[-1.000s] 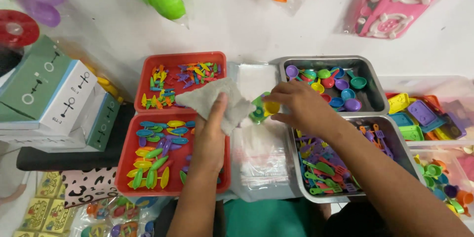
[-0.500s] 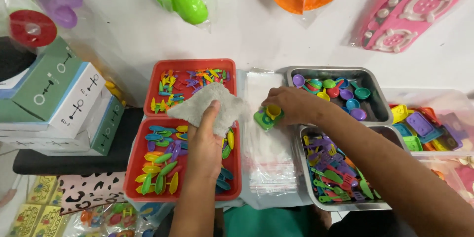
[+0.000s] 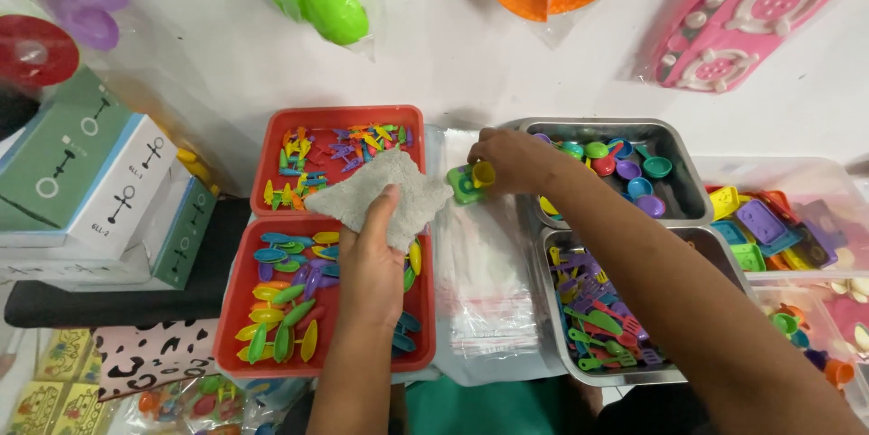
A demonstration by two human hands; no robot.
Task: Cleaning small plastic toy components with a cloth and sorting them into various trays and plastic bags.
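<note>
We see the left hand (image 3: 373, 249) pinching a grey cloth (image 3: 380, 195) between thumb and fingers, holding it above the two red trays (image 3: 272, 141) of small coloured plastic pieces. The right hand (image 3: 511, 159) closes its fingertips on a few small toy pieces, green and yellow (image 3: 471, 181), holding them over a stack of clear plastic bags (image 3: 489, 281) that lies between the red trays and the metal trays (image 3: 674, 141), just beside the cloth's right corner.
</note>
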